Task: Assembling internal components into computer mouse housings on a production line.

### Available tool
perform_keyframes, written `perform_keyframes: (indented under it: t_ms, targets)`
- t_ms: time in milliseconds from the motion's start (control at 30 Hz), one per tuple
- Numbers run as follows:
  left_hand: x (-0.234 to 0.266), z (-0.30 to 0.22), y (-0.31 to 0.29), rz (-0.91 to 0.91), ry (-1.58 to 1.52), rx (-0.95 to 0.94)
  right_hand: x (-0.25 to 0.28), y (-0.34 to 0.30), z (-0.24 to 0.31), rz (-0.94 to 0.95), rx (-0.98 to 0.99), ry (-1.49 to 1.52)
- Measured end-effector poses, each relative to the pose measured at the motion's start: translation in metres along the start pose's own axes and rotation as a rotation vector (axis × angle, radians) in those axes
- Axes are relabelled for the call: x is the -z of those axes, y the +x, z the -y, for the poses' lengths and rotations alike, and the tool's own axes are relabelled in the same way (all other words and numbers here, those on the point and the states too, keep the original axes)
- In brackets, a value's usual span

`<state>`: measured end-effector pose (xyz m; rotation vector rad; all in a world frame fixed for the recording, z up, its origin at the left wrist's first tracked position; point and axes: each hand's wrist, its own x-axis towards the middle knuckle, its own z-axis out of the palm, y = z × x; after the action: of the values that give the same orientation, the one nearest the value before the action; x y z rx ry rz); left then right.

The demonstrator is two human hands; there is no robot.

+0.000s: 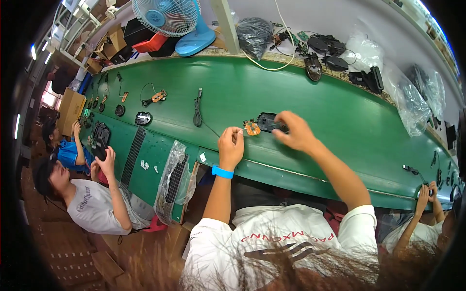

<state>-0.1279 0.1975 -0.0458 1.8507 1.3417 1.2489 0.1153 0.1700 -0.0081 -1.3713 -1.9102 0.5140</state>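
My left hand is closed, thumb and forefinger pinching a thin black cable beside a small orange circuit board. That cable runs up to a coiled bundle with a USB plug. Just right of the board lies a black mouse base shell, its inside facing up. Over the shell's right end is my right hand, slightly blurred, its thumb and forefinger spread apart. The hand hides that end of the shell. Whether its fingertips touch the shell is not clear.
A long green bench carries more boards with cables and a mouse shell to the left. A blue fan, bagged parts and loose mice line the far ledge. Co-workers sit left and right.
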Motion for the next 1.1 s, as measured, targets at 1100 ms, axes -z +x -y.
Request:
perform_keyframes:
  t_ms: [1100]
  targets:
    - [-0.015, -0.011, 0.038, 0.358, 0.059, -0.317, 0.005, -0.042, 0.0, -0.415, 0.074, -0.35]
